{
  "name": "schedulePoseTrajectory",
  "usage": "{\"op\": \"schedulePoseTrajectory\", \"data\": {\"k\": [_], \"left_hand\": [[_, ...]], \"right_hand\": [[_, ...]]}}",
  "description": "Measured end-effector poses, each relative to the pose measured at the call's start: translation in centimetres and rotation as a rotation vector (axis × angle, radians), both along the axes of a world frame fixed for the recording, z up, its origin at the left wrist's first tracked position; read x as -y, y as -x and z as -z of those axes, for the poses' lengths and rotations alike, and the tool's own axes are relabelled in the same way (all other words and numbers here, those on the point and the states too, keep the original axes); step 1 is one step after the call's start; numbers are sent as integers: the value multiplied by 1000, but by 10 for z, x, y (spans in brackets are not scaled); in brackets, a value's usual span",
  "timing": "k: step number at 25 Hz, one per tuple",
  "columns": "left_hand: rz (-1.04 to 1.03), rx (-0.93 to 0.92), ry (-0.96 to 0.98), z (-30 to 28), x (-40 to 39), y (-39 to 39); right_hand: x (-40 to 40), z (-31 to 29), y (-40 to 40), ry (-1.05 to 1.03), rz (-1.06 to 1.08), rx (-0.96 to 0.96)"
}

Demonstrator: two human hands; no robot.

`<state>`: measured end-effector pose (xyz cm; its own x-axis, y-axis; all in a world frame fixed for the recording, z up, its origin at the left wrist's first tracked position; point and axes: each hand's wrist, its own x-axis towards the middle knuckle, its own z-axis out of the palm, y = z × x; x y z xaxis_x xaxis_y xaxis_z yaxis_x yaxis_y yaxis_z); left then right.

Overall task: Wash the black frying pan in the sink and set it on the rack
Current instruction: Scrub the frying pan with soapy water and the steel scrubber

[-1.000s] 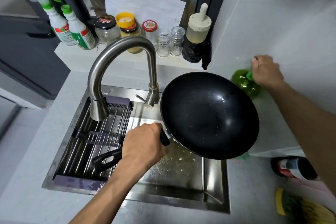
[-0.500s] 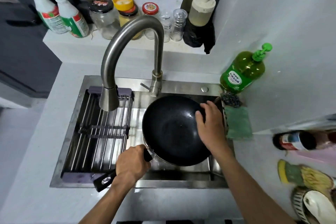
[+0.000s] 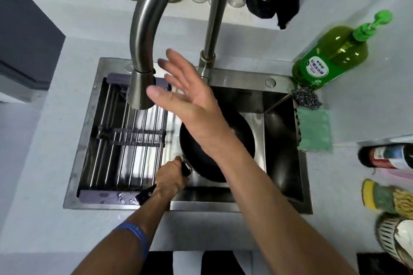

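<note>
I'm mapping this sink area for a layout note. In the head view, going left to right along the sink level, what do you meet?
Drying rack → left hand on the pan handle → black frying pan → green cloth → dark bottle lying on its side.

Black pan [image 3: 243, 131], green soap bottle [image 3: 330, 58], blue wristband [image 3: 136, 236].

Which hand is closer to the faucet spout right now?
Right. The right hand is open beside the faucet spout; the left hand is lower, gripping the pan handle.
</note>
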<state>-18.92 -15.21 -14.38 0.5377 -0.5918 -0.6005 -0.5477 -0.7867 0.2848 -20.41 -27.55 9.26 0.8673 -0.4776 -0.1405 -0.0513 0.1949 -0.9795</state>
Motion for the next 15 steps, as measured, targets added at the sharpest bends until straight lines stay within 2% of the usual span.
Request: {"op": "schedulePoseTrajectory", "data": {"k": [2, 5, 10, 13, 15], "left_hand": [[-18, -61, 18, -1, -9, 4], [-27, -139, 55, -7, -16, 6], [-12, -146, 46, -22, -23, 3], [-18, -135, 11, -37, -20, 0], [-106, -90, 53, -52, 7, -17]], "right_hand": [[2, -22, -20, -81, -42, 104], [8, -28, -24, -20, 19, 87], [40, -5, 55, 43, 133, 116], [95, -2, 102, -1, 251, 176], [137, 4, 117, -20, 294, 183]]}}
